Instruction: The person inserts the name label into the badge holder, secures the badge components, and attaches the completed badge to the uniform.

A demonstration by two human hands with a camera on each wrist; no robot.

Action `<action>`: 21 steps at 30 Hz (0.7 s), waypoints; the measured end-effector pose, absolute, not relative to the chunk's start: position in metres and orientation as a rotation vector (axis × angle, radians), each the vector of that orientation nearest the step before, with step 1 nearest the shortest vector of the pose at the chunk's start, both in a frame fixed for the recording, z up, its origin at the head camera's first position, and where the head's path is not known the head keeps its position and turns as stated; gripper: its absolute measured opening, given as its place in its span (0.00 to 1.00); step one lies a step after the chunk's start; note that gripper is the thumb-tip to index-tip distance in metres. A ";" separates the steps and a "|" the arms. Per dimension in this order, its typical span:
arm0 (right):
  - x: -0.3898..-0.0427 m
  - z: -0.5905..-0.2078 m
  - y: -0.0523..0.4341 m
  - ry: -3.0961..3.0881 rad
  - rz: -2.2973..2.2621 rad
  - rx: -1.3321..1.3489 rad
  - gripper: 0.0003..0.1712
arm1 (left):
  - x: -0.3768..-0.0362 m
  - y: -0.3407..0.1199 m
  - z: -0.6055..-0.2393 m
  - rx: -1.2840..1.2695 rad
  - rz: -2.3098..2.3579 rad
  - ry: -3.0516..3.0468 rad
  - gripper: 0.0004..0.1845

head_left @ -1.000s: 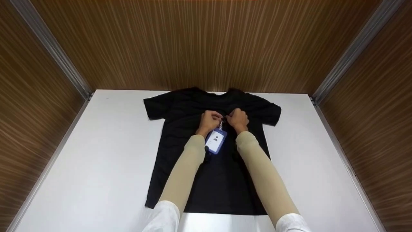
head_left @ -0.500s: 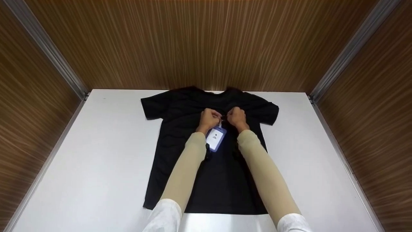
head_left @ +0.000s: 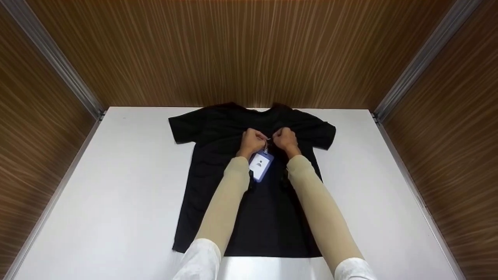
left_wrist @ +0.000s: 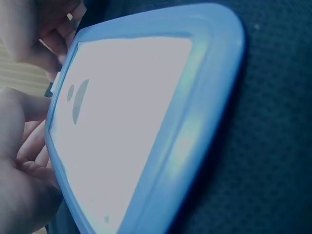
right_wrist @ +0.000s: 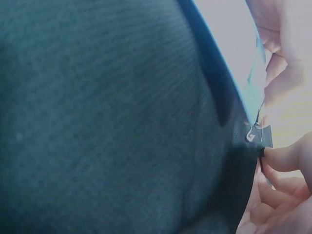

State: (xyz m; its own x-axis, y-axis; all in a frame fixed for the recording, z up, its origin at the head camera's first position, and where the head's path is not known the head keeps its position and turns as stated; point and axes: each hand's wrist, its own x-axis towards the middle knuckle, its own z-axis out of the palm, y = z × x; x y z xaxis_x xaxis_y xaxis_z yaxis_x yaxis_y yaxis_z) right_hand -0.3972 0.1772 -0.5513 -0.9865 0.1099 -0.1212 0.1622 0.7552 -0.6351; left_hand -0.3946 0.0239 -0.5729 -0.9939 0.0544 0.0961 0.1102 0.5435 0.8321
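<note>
A black T-shirt point(head_left: 268, 217) lies spread on the white table. On its chest, a blue ID badge holder point(head_left: 260, 167) with a white card hangs at a tilt from a small metal clip point(head_left: 266, 148). My left hand point(head_left: 252, 140) pinches the top of this clip, partly covering it. Close on the right, my right hand point(head_left: 286, 139) has thumb and fingers curled in; in the right wrist view its fingertips point(right_wrist: 275, 158) pinch a small dark bit that looks like shirt fabric, beside a thin metal pin point(right_wrist: 250, 134). The badge holder point(left_wrist: 122, 122) fills much of the left wrist view.
Brown wood-grain panels point(head_left: 241, 54) enclose the table point(head_left: 128, 186) at the back and both sides, with grey metal strips point(head_left: 50, 58) at the corners. The shirt's collar reaches the back panel. Black wrist cameras point(head_left: 252, 181) sit under the forearms.
The hands stay at the chest beside the clip. The right fingertips have drawn slightly away from the left ones, and a bright sliver shows between them. The view has shifted slightly.
</note>
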 end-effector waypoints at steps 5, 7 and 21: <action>-0.397 -0.550 0.177 2.855 -1.089 0.210 0.13 | -0.394 0.023 -0.572 -0.076 -1.588 -2.714 0.09; -0.396 -0.550 0.177 2.851 -1.105 0.203 0.12 | -0.393 0.023 -0.571 -0.057 -1.608 -2.713 0.08; -0.390 -0.552 0.175 2.854 -1.166 0.178 0.10 | -0.388 0.024 -0.575 -0.008 -1.500 -2.708 0.05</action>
